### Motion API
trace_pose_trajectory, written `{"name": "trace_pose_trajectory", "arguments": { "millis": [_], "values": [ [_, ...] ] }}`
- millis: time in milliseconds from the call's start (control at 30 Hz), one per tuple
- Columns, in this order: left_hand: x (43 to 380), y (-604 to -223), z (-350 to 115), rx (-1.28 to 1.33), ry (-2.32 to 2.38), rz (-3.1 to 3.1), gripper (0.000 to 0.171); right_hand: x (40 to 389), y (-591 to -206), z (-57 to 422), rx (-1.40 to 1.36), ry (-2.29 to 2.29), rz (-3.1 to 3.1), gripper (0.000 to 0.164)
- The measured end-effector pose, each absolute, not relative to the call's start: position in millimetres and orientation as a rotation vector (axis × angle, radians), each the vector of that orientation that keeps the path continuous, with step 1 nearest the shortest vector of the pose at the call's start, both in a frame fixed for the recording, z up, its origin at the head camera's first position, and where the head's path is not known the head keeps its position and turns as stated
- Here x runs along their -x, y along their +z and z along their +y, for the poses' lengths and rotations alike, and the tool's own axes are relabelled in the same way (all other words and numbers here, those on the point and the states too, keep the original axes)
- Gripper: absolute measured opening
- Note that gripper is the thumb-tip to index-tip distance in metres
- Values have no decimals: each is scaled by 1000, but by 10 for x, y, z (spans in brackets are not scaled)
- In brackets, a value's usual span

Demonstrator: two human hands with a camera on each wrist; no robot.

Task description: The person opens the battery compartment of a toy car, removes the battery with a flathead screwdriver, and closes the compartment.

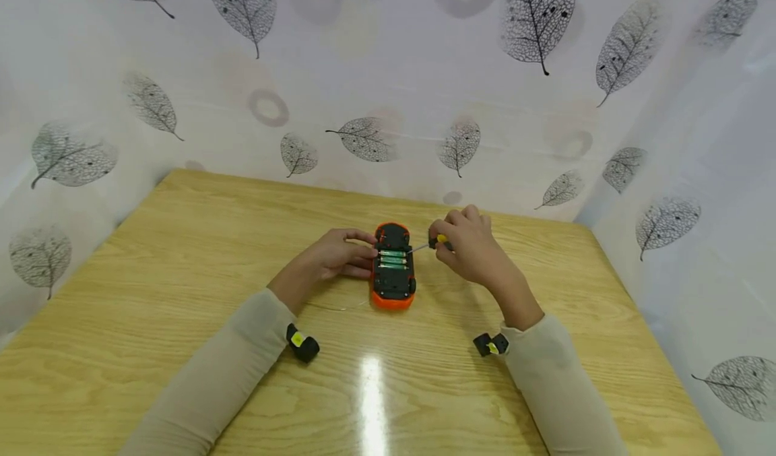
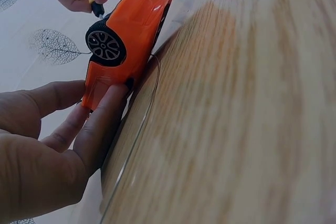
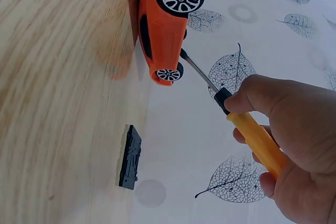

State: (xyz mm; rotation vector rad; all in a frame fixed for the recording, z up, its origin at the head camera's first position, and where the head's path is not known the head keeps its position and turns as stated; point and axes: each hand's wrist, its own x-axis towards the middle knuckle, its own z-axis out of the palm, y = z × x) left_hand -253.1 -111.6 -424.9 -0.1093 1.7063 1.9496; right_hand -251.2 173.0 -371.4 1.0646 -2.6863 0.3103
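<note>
Gripping a screwdriver by its yellow handle, the right hand wraps its fingers and thumb around it, and the metal shaft slants toward the toy car from the car's right side. The tip reaches the edge of the battery recess; whether it touches cannot be told. On the opposite side, the left hand holds nothing clasped: its fingers are extended, their tips resting against the car's side. Between the two hands, the orange car lies upside down on the tabletop, lengthwise away from the person, its black underside facing up. Three green batteries sit side by side in the uncovered recess. A thin, clear strand runs over the wood beside the car, on the left hand's side. Near the right hand, the right wrist view shows a flat black piece lying apart from the car. Beige sleeves cover the forearms, with a small black device at each cuff. Beyond the tabletop hangs a pale covering printed with dark leaves.
</note>
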Motion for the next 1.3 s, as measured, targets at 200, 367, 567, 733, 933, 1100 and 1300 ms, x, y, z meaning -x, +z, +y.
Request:
{"name": "trace_pose_trajectory", "arguments": {
  "millis": [200,367,567,733,933,1100,1300],
  "values": [
    [2537,-4260,-1119,102,1955,1701,41,2507,-3687,1660,-1062,227,-2675,14],
    [2535,-4246,-1117,114,1953,1698,41,2510,-3660,1629,-1072,220,-2663,14],
    [2527,-4243,-1112,105,1954,1695,42,2523,-3618,1569,-1123,214,-2608,17],
    [2527,-4243,-1101,101,1955,1698,41,2520,-3583,1547,-1145,209,-2580,20],
    [2540,-4260,-1091,103,1958,1700,41,2535,-3594,1552,-1150,174,-2593,21],
    [2549,-4272,-1089,99,1957,1699,42,2567,-3579,1502,-1197,91,-2567,23],
    [2542,-4264,-1111,92,1957,1711,41,2581,-3535,1426,-1217,20,-2578,20]
  ]
}}
